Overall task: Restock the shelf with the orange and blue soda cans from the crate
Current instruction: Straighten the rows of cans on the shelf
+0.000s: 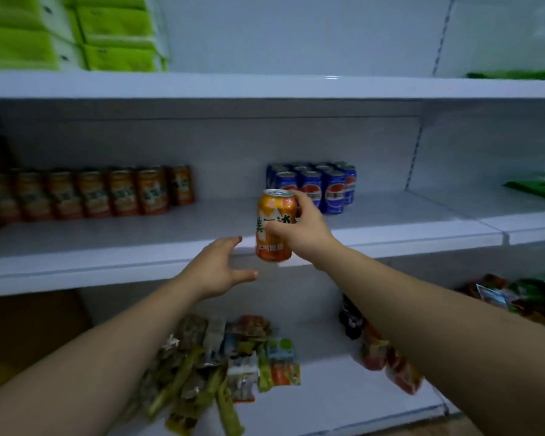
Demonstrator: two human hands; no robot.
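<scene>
An upright orange aluminium soda can (272, 215) is gripped round its body by the right hand (299, 234), with the thumb on the near side and the fingers (299, 198) curled behind the rim. It is held in the air at the front edge of the white metal middle shelf (139, 240) and is not yet set down. The left hand (217, 269) is stretched out just beside and below the can, its fingers spread wide and holding nothing. A row of matching orange cans (92, 195) stands at the left and a block of blue cans (315, 187) further right, with bare shelf between. The crate is not in view.

Placing is judged to be the step in hand. This 1 can is best carried left to the open end of the orange row and kept upright. It should be lowered until its base lies flat, and released only then, clear of the blue block.
</scene>
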